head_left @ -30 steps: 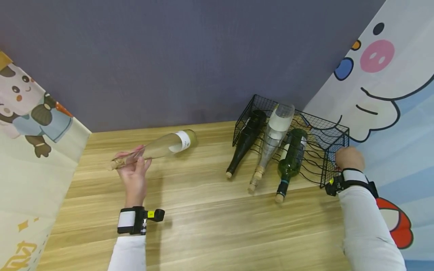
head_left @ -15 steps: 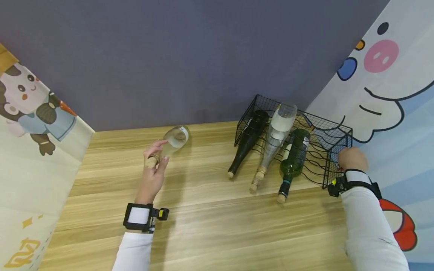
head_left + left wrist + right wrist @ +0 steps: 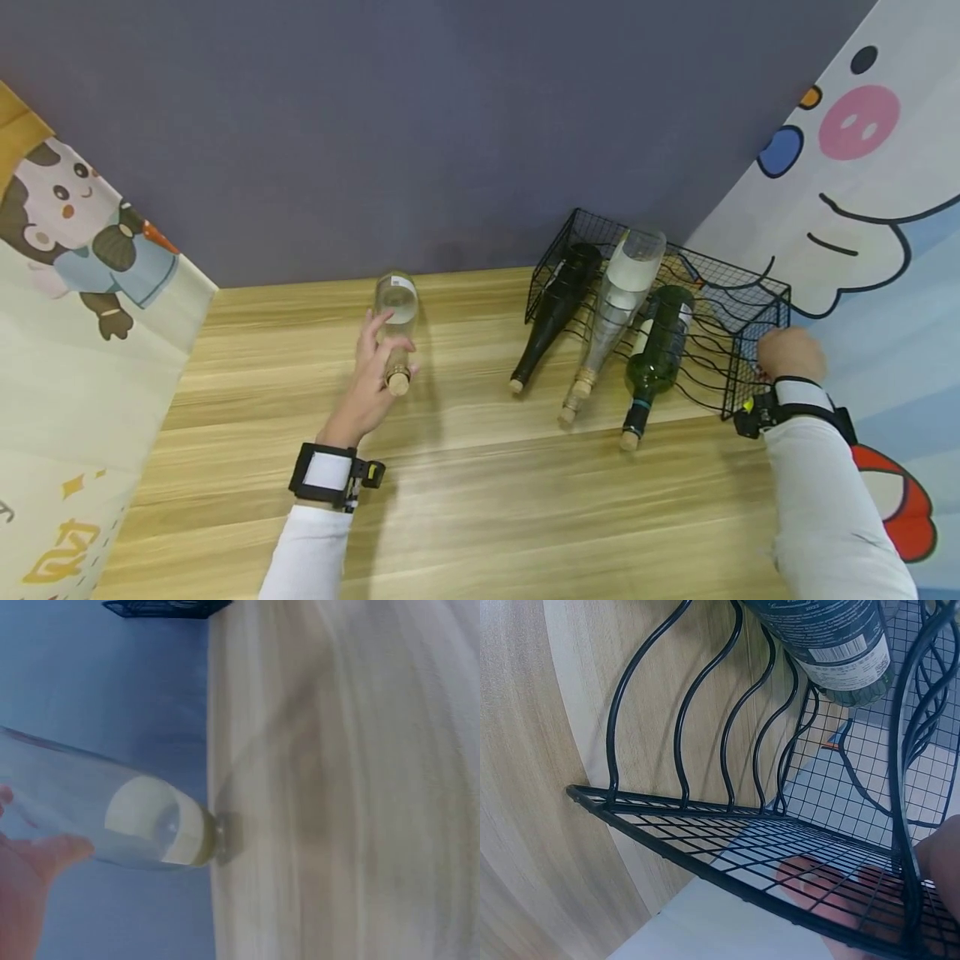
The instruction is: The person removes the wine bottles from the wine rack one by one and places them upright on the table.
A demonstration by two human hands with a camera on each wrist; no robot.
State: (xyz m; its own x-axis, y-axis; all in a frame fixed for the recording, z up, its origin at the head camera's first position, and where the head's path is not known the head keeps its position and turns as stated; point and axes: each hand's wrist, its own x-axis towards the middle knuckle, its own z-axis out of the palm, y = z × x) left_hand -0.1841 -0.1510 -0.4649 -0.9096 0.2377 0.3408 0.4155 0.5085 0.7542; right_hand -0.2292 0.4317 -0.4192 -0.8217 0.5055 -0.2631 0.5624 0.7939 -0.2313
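Observation:
My left hand [image 3: 371, 371] has its fingers around the neck and upper body of a clear corked glass bottle [image 3: 398, 292]. In the left wrist view, the white-labelled lower end of this bottle [image 3: 154, 817] is right at the wooden tabletop, and its cork points toward me in the head view. My right hand [image 3: 791, 354] grips the right end of a black wire wine rack [image 3: 738, 312]. From the right wrist view, the thumb [image 3: 941, 855] lies at the rack's rim and other fingers show behind the mesh.
In the rack lie a black bottle [image 3: 558, 304], a clear bottle [image 3: 618, 287] with another corked neck [image 3: 568, 411] below it, and a green bottle [image 3: 656, 358]. Behind the wooden table [image 3: 480, 500] rises a grey panel [image 3: 420, 133]. Cartoon-printed curtains flank both sides.
My left hand has moved right, swinging the clear bottle from lying sideways to cork end toward me. My right hand stays on the rack, and the view has shifted slightly.

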